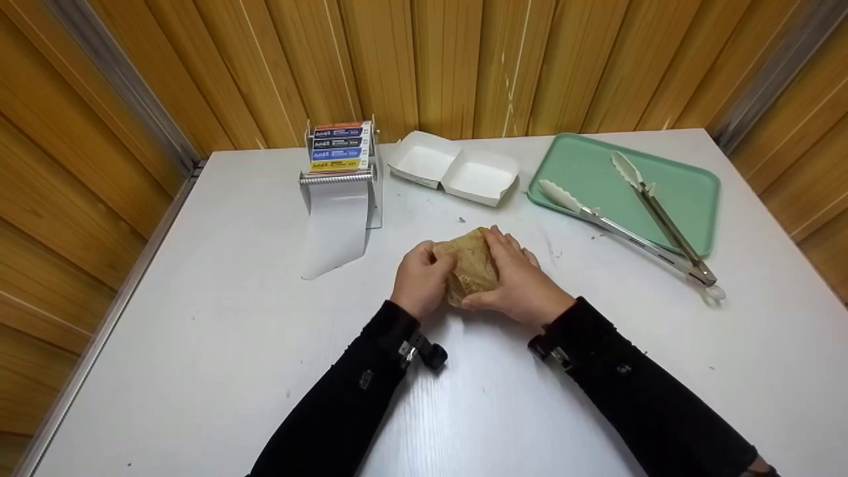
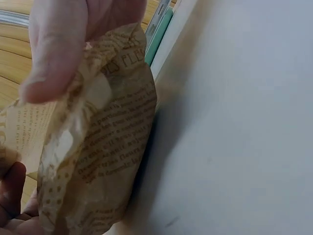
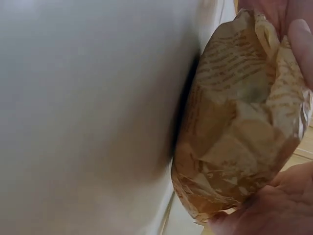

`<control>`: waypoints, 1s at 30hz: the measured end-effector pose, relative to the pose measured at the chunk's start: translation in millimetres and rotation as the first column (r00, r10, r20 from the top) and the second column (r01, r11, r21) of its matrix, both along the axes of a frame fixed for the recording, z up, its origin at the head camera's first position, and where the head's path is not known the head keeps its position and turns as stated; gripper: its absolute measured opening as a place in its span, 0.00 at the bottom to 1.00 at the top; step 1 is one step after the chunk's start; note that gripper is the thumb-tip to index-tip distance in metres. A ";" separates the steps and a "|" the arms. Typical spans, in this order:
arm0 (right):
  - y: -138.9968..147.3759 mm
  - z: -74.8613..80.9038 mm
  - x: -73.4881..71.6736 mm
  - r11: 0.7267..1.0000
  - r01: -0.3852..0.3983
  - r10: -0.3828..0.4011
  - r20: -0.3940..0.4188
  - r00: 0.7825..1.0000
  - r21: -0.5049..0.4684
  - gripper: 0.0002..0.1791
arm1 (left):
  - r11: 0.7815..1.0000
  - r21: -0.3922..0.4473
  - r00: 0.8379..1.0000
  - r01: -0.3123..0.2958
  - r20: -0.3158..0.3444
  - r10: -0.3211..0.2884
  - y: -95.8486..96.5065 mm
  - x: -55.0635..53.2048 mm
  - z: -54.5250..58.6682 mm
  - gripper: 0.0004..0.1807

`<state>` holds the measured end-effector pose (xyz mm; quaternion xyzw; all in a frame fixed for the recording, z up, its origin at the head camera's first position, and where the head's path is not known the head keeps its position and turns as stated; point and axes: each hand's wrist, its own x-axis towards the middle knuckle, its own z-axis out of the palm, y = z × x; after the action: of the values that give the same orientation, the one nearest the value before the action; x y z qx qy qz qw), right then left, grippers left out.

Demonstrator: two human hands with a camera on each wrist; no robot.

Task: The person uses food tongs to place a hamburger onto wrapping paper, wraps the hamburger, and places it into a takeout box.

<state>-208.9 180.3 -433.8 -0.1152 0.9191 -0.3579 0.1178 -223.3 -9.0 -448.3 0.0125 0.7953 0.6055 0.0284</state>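
One white counter (image 1: 218, 318) carries the lot. Biggest thing on it is a green tray (image 1: 690, 199), far right, with a pair of tongs (image 1: 637, 237) lying across it, hinge end poking out past the near edge. Far left there's a metal dispenser (image 1: 341, 177) with colourful labels up top and a pale sheet (image 1: 338, 222) hanging out the near side. White box (image 1: 480, 175) sits just right of that, lid up. Then the hands: right hand (image 1: 523, 281) has a half-spread grip cupped round the right side of a brown printed paper packet (image 1: 474, 265); left hand's (image 1: 419, 281) grip is tighter, pinching the left side. Packet's mid-counter, on the near side of the box.
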 end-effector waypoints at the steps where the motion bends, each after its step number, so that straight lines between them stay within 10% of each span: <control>1: -0.9 0.3 -1.0 1.000 0.003 -0.003 0.010 1.000 0.010 0.73 | 1.000 0.003 1.000 -0.002 0.000 0.002 0.0 -0.1 -0.2 0.08; 30: -15.0 -1.9 -15.0 0.963 -0.045 0.066 -0.068 0.996 0.265 0.67 | 0.959 0.193 0.976 -0.208 0.098 0.192 7.2 -0.3 -6.9 0.06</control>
<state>-223.9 165.3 -435.7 -0.1377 0.9588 -0.2244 0.1071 -223.6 -1.8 -455.1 -0.0890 0.7250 0.6830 -0.0032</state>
